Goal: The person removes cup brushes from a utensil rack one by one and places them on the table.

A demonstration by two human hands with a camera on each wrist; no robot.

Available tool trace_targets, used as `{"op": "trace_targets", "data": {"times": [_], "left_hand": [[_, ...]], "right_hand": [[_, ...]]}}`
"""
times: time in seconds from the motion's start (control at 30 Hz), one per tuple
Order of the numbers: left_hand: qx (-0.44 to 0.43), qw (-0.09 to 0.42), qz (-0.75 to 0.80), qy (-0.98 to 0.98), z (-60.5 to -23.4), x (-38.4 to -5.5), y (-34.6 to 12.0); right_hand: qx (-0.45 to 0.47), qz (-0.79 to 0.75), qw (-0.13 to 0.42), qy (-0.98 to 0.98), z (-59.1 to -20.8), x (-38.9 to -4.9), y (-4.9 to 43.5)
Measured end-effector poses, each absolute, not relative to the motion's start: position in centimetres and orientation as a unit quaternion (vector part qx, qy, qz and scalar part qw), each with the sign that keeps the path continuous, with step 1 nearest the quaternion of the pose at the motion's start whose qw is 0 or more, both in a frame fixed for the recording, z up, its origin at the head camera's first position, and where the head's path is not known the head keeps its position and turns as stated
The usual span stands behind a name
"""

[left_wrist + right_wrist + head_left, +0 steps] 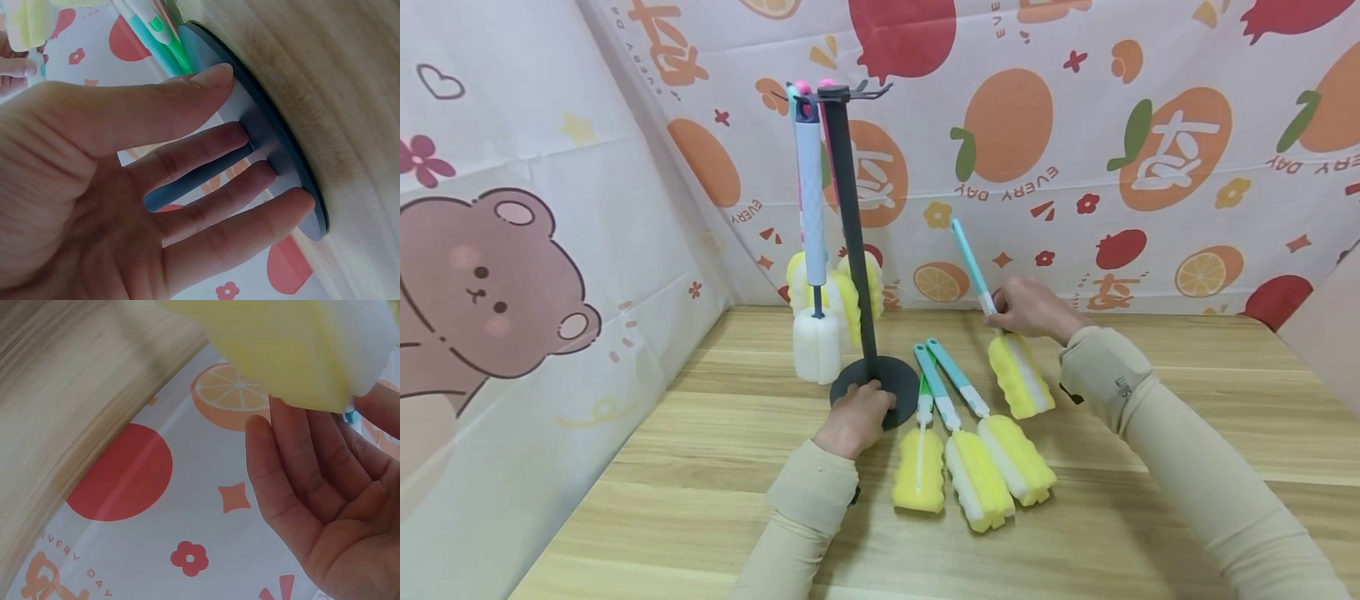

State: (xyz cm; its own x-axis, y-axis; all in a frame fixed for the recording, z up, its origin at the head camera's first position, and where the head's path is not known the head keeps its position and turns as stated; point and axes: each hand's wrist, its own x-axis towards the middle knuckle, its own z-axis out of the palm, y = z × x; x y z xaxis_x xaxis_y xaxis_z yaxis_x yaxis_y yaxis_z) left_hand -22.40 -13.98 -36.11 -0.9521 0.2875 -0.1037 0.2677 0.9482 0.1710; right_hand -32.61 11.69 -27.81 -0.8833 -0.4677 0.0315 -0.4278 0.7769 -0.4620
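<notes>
My right hand (1028, 307) pinches the teal-and-white handle of a sponge bottle brush (1021, 375), its yellow-and-white head hanging down above the table. In the right wrist view that sponge head (300, 350) covers part of the fingers. With fingers spread, my left hand (859, 414) rests on the round base (901, 385) of a black stand. The left wrist view shows the fingertips touching the base (275, 134). Beside the base lie a green-handled brush (919, 471) and two teal-handled brushes (977, 479) (1017, 458), heads toward me.
Several brushes hang on the left hooks of the stand (853, 208), among them a white-headed one (817, 346) with a pale blue handle. Bare hooks (872, 93) stick out on the right. A printed cloth (1075, 50) stands behind the wooden table (1210, 367).
</notes>
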Motion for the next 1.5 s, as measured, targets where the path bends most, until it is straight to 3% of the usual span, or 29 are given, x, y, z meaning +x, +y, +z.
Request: {"op": "trace_targets", "data": {"times": [0.67,1.03,1.5], "left_hand": [[0.138,0.07,0.078,0.985,-36.1,-22.4,-13.9],[0.136,0.072,0.078,0.985,-36.2,-22.4,-13.9],[0.136,0.069,0.079,0.985,-36.2,-22.6,-13.9]], "right_hand": [[-0.245,-0.194,0.059,0.948,-28.3,-32.1,12.3],[-0.227,-0.207,0.103,0.946,-29.1,-32.2,12.3],[-0.232,-0.203,0.119,0.944,-29.7,-31.9,12.7]]}}
